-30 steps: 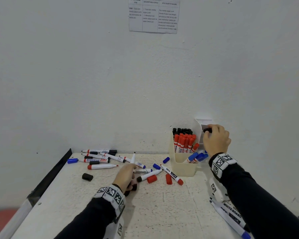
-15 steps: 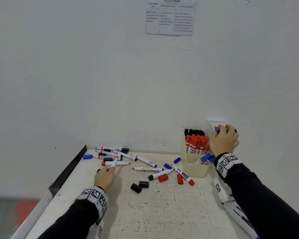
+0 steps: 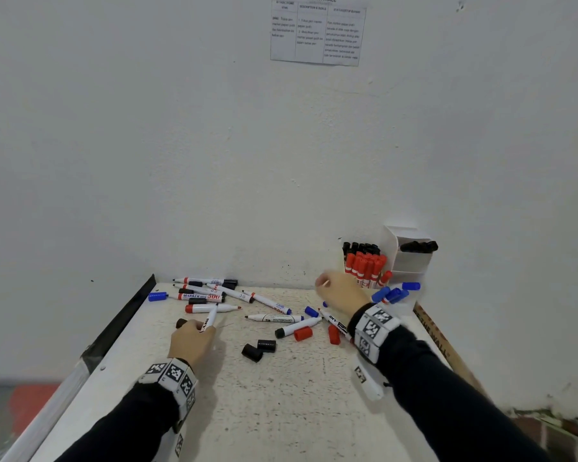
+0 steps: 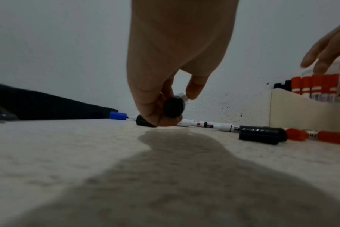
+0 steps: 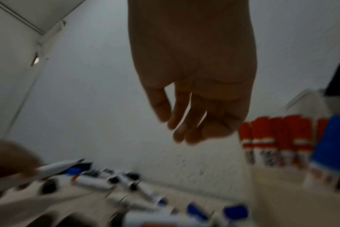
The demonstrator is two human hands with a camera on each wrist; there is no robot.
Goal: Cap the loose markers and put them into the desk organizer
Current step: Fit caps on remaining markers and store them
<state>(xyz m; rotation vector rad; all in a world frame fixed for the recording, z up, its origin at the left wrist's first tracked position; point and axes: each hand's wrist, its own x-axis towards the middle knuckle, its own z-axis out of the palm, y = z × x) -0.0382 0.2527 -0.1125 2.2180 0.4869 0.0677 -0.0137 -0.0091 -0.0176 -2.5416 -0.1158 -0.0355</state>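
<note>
**Desk:** What do you get across the views, biggest things first?

**Me:** From the head camera I see the whole table (image 3: 281, 395) against the white wall (image 3: 214, 145), with the desk organizer (image 3: 411, 265) in the far right corner, red and black capped markers standing in it and blue ones leaning at its front. The loose markers (image 3: 211, 296) lie scattered at the table's far left and middle, two black caps (image 3: 259, 349) near the centre. My left wrist camera adds what the head view hides: the black butt end of the marker (image 4: 173, 107) in my grip, and a black cap (image 4: 144, 122) touching the table just under my fingers. The right wrist picture is blurred.

**Desk:** And the hands?

**Me:** My left hand (image 3: 191, 341) pinches that uncapped marker, tip pointing away. My right hand (image 3: 342, 290) hangs in front of the organizer, fingers loosely extended, holding nothing.
</note>
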